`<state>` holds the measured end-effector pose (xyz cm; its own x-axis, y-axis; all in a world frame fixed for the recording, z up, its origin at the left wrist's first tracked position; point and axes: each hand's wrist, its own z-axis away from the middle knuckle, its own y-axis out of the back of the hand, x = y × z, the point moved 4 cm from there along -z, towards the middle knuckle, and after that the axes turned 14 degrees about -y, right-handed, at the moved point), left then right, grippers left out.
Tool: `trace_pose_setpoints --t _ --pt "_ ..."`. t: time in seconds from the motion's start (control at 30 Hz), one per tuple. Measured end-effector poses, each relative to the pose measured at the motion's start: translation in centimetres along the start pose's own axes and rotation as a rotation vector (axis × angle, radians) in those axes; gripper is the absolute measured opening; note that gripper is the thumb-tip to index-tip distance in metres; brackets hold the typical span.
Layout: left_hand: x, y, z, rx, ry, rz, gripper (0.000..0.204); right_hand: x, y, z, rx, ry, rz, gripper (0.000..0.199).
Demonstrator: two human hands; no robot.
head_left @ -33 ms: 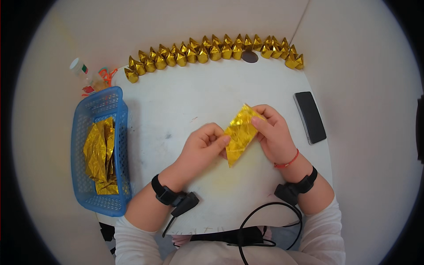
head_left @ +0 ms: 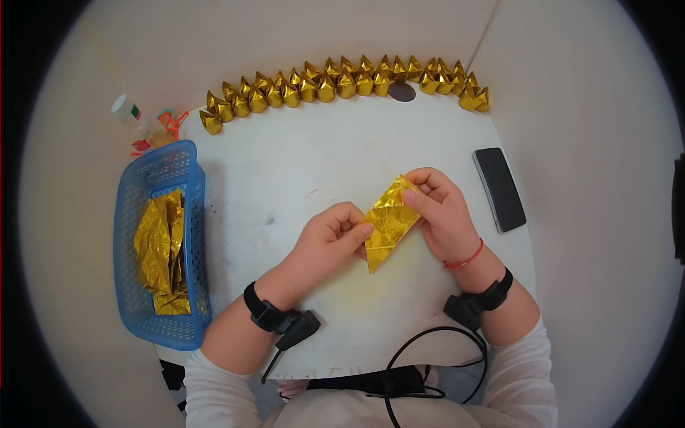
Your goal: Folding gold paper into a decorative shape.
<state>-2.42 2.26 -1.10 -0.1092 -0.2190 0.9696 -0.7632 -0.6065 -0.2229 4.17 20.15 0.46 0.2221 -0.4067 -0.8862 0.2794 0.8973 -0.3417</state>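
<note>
A folded sheet of shiny gold foil paper (head_left: 391, 222), slanted with pointed ends and crossed by creases, is held above the middle of the white table. My left hand (head_left: 335, 232) pinches its left edge between thumb and fingers. At the upper right edge, my right hand (head_left: 439, 210) grips it, the thumb on top and fingers behind. The underside of the paper is hidden. Along the table's far edge stand several folded gold paper ingots (head_left: 326, 88) in rows.
At the left, a blue plastic basket (head_left: 196, 235) holds gold foil sheets (head_left: 158, 242). Beyond it are a white-capped bottle (head_left: 127, 108) and orange-handled scissors (head_left: 171, 123). A black phone (head_left: 499, 190) lies at the right, a dark disc (head_left: 402, 92) by the ingots. A black cable (head_left: 399, 357) loops near my body.
The top tip of the foil paper sits slightly lower and farther right. My left hand has shifted down a little; both hands keep their grip.
</note>
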Motion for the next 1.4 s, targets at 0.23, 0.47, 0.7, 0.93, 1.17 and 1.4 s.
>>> trace_pose_setpoints --t 0.23,0.47,0.7,0.93,1.17,1.4 --pt "1.1 -0.2 -0.2 0.188 0.118 0.081 0.013 0.9 0.6 -0.5 -0.065 -0.007 0.149 0.014" --pt "1.0 0.8 -0.3 0.232 0.038 -0.143 0.012 1.2 0.2 -0.4 -0.112 -0.132 0.222 0.014" --pt "0.4 1.9 -0.4 0.327 -0.034 0.19 0.016 1.3 0.8 -0.6 -0.05 -0.089 0.131 0.01" --pt "0.6 -0.3 0.2 0.211 0.035 0.36 0.022 2.1 -1.2 0.4 -0.151 -0.142 -0.054 0.01" --pt "1.1 -0.3 0.4 0.22 0.107 0.043 0.024 1.0 -2.4 1.4 -0.182 -0.097 0.002 0.019" --pt "0.6 0.0 0.2 0.219 0.088 0.165 0.027 1.4 -1.5 0.5 -0.282 0.299 0.289 0.03"
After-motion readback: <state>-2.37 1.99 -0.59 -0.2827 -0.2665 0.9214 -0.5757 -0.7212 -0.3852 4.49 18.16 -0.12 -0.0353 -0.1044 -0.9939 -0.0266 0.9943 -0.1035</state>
